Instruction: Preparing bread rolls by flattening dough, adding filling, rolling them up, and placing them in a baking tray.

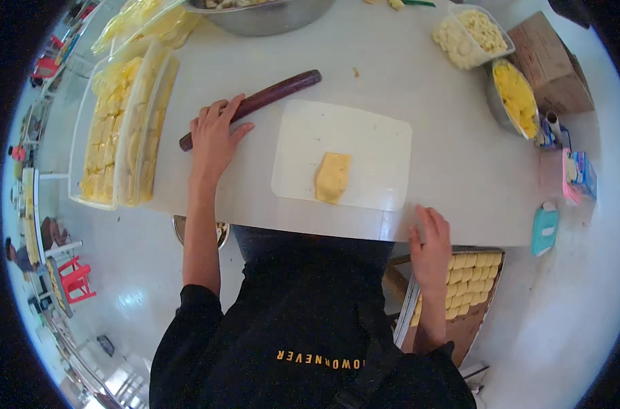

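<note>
My left hand (214, 140) is curled over a long, dark purple rolling pin (283, 88), gripping it left of a white board (344, 126). A yellow, roughly rectangular flattened piece, apparently dough (332, 177), lies on the board's lower middle. My right hand (429, 242) is empty at the table's front edge, below the board's right corner, with fingers loosely bent and apart.
White table (473, 184) holds tubs of yellow blocks (109, 136), steel bowls (269, 20) (514, 99), a white-filled container (470, 37), cardboard box (548, 65) and teal item (545, 228). Below right is a tray of buns (473, 279). A person (17, 252) and red stool (75, 279) are left.
</note>
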The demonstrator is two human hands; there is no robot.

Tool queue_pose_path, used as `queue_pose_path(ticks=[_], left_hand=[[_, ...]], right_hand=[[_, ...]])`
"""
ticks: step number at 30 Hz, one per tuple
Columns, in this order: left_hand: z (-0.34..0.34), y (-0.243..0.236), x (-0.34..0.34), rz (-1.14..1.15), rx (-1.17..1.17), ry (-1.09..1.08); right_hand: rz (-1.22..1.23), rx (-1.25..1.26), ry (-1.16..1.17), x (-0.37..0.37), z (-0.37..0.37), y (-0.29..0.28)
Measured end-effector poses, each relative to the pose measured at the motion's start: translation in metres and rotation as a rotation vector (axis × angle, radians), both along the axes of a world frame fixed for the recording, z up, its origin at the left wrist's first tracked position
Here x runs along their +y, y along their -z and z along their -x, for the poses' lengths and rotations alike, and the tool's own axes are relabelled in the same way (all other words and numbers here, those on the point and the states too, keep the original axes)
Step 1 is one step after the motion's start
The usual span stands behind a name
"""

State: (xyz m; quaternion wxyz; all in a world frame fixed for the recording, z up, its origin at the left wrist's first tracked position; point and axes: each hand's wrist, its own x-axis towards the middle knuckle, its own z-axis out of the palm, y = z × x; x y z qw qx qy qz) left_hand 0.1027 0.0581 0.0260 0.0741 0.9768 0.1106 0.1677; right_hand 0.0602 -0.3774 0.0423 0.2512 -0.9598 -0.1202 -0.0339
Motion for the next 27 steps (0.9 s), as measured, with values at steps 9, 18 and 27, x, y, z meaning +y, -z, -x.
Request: queue_pose_path(ticks=[9,18,27], left_hand=[[-0.010,-0.021,-0.031,0.281,0.037,0.345],[-0.033,-0.022,-0.084,0.388,0.263,0.649],[-0.021,-0.020,-0.124,0.118,0.006,0.139]], right_hand=[[0.359,-0.107,0.084,-0.014,-0.013,-0.024],[0.025,-0.276,-0.003,0.103,-0.087,0.012],[0.280,-0.205,-0.019,0.139,-0.096,0.018]])
